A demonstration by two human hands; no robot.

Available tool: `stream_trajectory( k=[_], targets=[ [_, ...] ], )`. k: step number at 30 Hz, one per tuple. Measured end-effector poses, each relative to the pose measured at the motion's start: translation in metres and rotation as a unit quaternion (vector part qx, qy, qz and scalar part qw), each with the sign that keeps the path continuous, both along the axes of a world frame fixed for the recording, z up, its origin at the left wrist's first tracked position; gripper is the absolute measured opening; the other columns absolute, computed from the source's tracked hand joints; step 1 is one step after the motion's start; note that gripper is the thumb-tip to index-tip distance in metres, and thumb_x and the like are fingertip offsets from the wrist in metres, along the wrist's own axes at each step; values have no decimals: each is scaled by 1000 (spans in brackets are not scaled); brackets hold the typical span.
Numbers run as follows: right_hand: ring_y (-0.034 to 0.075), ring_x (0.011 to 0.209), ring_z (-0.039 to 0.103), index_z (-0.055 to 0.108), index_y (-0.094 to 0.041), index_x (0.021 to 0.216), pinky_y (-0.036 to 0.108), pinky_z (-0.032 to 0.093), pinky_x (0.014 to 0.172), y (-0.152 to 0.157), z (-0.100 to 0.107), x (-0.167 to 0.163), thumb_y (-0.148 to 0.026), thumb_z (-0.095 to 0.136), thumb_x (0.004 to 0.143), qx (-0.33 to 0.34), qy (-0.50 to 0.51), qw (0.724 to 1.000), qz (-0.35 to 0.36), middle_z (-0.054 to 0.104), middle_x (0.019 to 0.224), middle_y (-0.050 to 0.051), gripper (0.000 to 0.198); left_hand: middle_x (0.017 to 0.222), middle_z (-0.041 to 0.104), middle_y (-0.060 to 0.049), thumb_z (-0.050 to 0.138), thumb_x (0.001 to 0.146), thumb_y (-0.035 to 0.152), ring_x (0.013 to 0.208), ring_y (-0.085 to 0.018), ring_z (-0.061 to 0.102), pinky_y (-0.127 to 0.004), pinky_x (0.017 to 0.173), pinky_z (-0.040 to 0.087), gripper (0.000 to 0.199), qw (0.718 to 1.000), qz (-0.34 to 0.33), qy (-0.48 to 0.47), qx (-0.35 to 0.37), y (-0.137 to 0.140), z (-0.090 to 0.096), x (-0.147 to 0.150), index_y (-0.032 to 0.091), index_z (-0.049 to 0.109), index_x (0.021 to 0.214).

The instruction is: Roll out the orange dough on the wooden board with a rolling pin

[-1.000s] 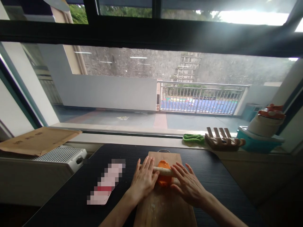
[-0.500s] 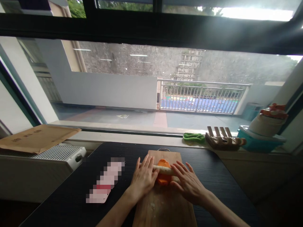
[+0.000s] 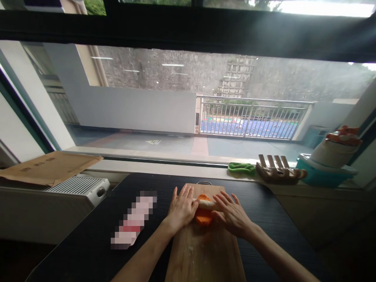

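Observation:
A pale rolling pin [image 3: 205,204] lies crosswise over a flattened piece of orange dough [image 3: 203,217] on a wooden cutting board [image 3: 210,256]. My left hand [image 3: 182,207] rests flat on the pin's left end, fingers stretched forward and thumb along the near side. Over the right end lies my right hand [image 3: 232,213], its fingers spread and the palm low to the board. Neither hand wraps round the pin; both ends are hidden beneath them. Dough shows in front of and behind the pin, between the hands.
The board lies on a dark table [image 3: 141,182]. A blurred-out pink packet [image 3: 133,221] is on the left. Along the windowsill are a green cloth [image 3: 241,168], a brown slatted rack [image 3: 277,172] and a teal box [image 3: 315,175]. A brown envelope [image 3: 53,166] lies on a white heater [image 3: 79,188].
The view has shifted slightly. Both hands and the pin have moved a little away from me over the dough, and more orange shows on the near side.

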State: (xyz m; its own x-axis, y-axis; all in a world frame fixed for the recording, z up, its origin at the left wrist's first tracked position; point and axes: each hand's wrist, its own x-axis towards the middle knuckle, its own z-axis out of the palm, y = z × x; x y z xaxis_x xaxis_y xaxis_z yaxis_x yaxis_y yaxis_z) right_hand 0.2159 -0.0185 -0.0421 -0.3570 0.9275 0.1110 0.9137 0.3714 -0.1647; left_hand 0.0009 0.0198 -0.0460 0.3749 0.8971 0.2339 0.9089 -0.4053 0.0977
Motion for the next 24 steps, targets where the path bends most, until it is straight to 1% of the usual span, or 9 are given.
stream_trajectory(
  k=[2, 4, 8, 10, 12, 17, 19, 22, 24],
  targets=[
    [27, 136, 23, 41, -20, 135, 54, 16, 108, 8, 4, -2, -53, 29, 92, -9, -9, 1000, -27, 41, 142, 8, 55, 142, 39, -15, 22, 93, 43, 136, -28, 27, -55, 110, 14, 58, 1000, 6, -2, 4, 8, 3, 5, 9, 39, 136],
    [28, 135, 25, 41, -19, 135, 54, 17, 108, 6, 4, -2, -53, 30, 92, -10, -9, 1000, -23, 42, 141, 9, 56, 141, 41, -15, 22, 94, 43, 135, -28, 29, -55, 109, 17, 57, 1000, 2, -3, 6, 7, 4, 5, 9, 41, 135],
    [26, 135, 27, 31, -23, 141, 54, 18, 109, -25, -6, 4, -58, 32, 90, 19, 8, 998, 54, 36, 145, 8, 62, 143, 39, -11, 25, 94, 46, 134, -26, 31, -53, 110, 19, 57, 1000, -27, -1, 7, -25, -6, -12, 13, 36, 138],
    [25, 135, 27, 27, -24, 143, 54, 17, 110, -36, -10, 5, -59, 32, 90, 34, 11, 996, 76, 33, 146, 8, 63, 144, 37, -9, 26, 94, 47, 134, -26, 30, -53, 110, 18, 57, 999, -42, -5, 15, -39, -11, -20, 15, 33, 140],
    [25, 135, 26, 28, -23, 142, 54, 17, 110, -37, -8, 3, -58, 30, 91, 39, 9, 997, 69, 33, 146, 8, 62, 145, 36, -10, 26, 94, 47, 134, -26, 31, -53, 110, 19, 56, 999, -47, -8, 22, -41, -12, -22, 16, 32, 140],
    [27, 133, 31, 38, -21, 137, 56, 20, 108, -24, 0, -4, -55, 30, 92, 30, 3, 999, 13, 41, 141, 10, 57, 143, 38, -14, 23, 94, 47, 133, -28, 33, -55, 108, 20, 59, 999, -34, -6, 21, -28, -7, -13, 10, 34, 139],
    [27, 133, 30, 34, -20, 139, 56, 20, 108, -31, -4, -1, -57, 30, 91, 33, 3, 999, 35, 38, 143, 10, 60, 143, 37, -12, 25, 94, 48, 133, -27, 33, -53, 109, 19, 59, 998, -51, -1, 33, -37, -9, -17, 12, 32, 140],
    [25, 136, 25, 23, -19, 144, 54, 18, 110, -46, -13, 5, -59, 32, 90, 50, 3, 995, 85, 30, 147, 10, 67, 147, 32, -7, 30, 94, 46, 135, -23, 30, -48, 112, 16, 58, 992, -96, 16, 80, -59, -17, -31, 18, 23, 143],
    [24, 137, 22, 20, -18, 145, 52, 17, 111, -46, -15, 6, -59, 32, 90, 60, 2, 994, 93, 27, 148, 9, 69, 148, 30, -7, 32, 94, 46, 135, -23, 29, -47, 112, 14, 59, 989, -108, 21, 96, -64, -21, -36, 19, 18, 144]
  ],
)
